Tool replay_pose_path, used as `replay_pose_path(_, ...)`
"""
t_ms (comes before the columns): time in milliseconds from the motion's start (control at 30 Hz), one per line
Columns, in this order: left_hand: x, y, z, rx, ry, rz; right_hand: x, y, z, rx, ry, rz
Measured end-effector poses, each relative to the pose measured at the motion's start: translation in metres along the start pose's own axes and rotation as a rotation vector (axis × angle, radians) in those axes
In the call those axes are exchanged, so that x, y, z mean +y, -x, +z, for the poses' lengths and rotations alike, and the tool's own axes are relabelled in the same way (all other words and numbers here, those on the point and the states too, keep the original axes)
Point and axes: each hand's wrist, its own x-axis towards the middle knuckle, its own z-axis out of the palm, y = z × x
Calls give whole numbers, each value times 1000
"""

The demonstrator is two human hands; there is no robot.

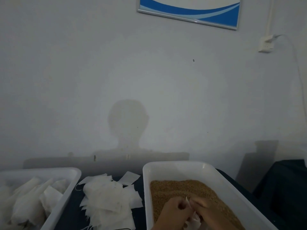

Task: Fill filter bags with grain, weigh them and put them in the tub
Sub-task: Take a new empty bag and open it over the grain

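Note:
Brown grain fills a white tray at the lower right. Over the grain, my left hand and my right hand together pinch a white filter bag between their fingers; most of the bag is hidden by the hands. A pile of flat, unfilled filter bags lies on the dark table to the left of the tray. Further left stands a white tub holding several filled white bags. No scale is in view.
A pale wall rises directly behind the table, with a framed blue-and-white poster high up and a socket with a cable at the right. A dark object stands to the right of the grain tray.

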Motion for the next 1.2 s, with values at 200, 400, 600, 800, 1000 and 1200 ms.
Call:
replay_pose_path(200, -1, 0, -1, 97, -175, -16, 1, -1, 1, -23, 172, -54)
replay_pose_path(400, -2, 1, -2, 140, -229, -34, 1, -2, 0, 6, 181, -52)
replay_pose_path(600, -3, 2, 1, 111, -279, 8, 2, 0, -2, 45, 101, -10)
replay_pose_path(800, -8, -1, -1, 194, -308, -36, 1, 3, 0, 156, 143, 34)
replay_pose_path(1000, -6, 2, 0, 237, -461, 151, 0, 3, 0, 186, 137, 70)
replay_pose_path(1200, -9, 1, 2, 156, -709, 256, -5, 7, 1, 192, 75, 95)
